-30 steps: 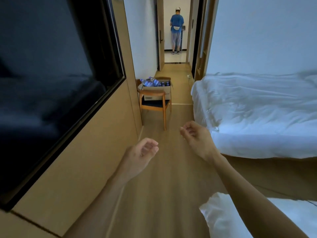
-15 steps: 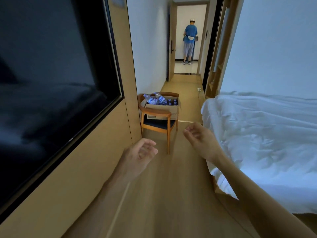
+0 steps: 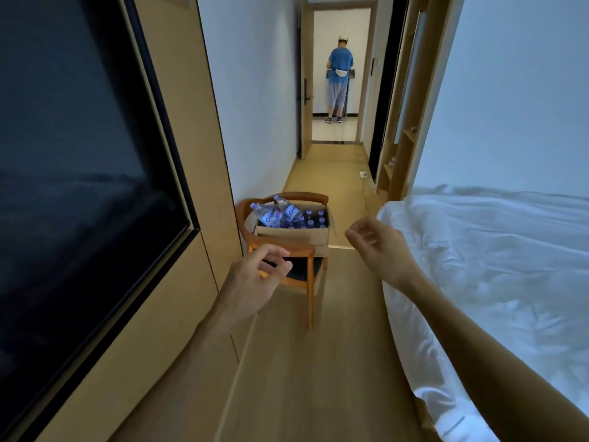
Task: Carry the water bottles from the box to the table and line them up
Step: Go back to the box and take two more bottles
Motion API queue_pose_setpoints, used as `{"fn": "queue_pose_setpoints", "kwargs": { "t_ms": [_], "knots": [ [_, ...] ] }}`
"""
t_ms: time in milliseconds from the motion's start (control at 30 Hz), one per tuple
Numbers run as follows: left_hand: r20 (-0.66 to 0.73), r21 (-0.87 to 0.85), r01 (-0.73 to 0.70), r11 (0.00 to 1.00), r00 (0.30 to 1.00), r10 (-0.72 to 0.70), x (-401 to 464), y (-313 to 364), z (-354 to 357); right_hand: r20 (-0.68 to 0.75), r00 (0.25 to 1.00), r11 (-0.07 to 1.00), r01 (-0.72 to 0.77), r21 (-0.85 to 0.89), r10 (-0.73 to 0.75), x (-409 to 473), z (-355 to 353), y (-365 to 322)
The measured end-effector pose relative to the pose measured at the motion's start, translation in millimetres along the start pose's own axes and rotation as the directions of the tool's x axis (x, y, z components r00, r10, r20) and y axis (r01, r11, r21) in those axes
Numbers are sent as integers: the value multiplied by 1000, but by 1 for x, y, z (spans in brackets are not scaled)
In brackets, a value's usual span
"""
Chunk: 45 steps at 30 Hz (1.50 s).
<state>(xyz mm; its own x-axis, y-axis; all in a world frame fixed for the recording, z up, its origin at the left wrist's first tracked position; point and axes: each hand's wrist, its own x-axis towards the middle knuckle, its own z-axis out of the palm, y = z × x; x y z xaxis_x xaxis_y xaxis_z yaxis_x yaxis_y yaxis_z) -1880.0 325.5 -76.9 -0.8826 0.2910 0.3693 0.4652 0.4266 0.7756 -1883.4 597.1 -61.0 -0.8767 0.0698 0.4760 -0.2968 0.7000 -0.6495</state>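
A cardboard box (image 3: 294, 235) rests on the seat of a wooden chair (image 3: 302, 275) ahead of me by the left wall. Several water bottles (image 3: 280, 213) with purple caps fill it; two lie tilted on top at the left, the others stand upright. My left hand (image 3: 255, 282) reaches forward in front of the chair's near armrest, fingers loosely curled and holding nothing. My right hand (image 3: 379, 247) is raised to the right of the box, fingers apart and empty. No table is in view.
A white bed (image 3: 494, 266) runs along the right side. A dark screen (image 3: 70, 154) is set in the wooden wall panel on the left. The wooden floor leads past the chair to an open doorway, where a person (image 3: 339, 78) in a blue shirt stands with their back turned.
The view has moved forward along the aisle, so the chair and box are nearer and larger. Both hands stay raised and empty, now close to the chair.
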Motion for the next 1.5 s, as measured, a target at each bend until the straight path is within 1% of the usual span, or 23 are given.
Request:
{"fn": "queue_pose_setpoints", "kwargs": {
  "t_ms": [100,233,400,600,800,1033,1133,1233,1333,1433,1500],
  "knots": [
    [7,-5,20,1000,1000,-20,49,-34,13,5,1000,1000,-11,9,11,47,25,35],
    [-3,5,57,998,998,-57,118,-81,30,54,998,998,-32,49,30,110,61,83],
    [-33,-3,146,989,989,-146,217,-130,44,134,990,991,-65,118,49,206,99,137],
    [-37,-34,273,962,961,-274,324,-179,59,254,963,982,-129,135,91,320,145,191],
    [-57,-97,339,936,937,-345,404,-237,68,334,937,979,-158,132,106,413,203,238],
    [-81,-186,431,883,889,-451,502,-340,79,424,895,981,-183,58,142,511,294,293],
    [-89,-250,491,835,847,-524,552,-391,82,473,862,974,-223,37,179,554,332,315],
    [-78,-326,587,741,765,-640,601,-439,84,513,830,968,-250,-8,219,597,365,331],
    [-38,-413,639,649,700,-713,637,-477,87,542,806,966,-257,-43,238,634,394,347],
    [-32,-409,679,610,657,-753,659,-512,93,545,800,962,-265,-58,253,658,419,366],
    [-36,-419,699,579,624,-780,669,-534,99,560,782,957,-278,-82,274,669,434,378]
  ]
}}
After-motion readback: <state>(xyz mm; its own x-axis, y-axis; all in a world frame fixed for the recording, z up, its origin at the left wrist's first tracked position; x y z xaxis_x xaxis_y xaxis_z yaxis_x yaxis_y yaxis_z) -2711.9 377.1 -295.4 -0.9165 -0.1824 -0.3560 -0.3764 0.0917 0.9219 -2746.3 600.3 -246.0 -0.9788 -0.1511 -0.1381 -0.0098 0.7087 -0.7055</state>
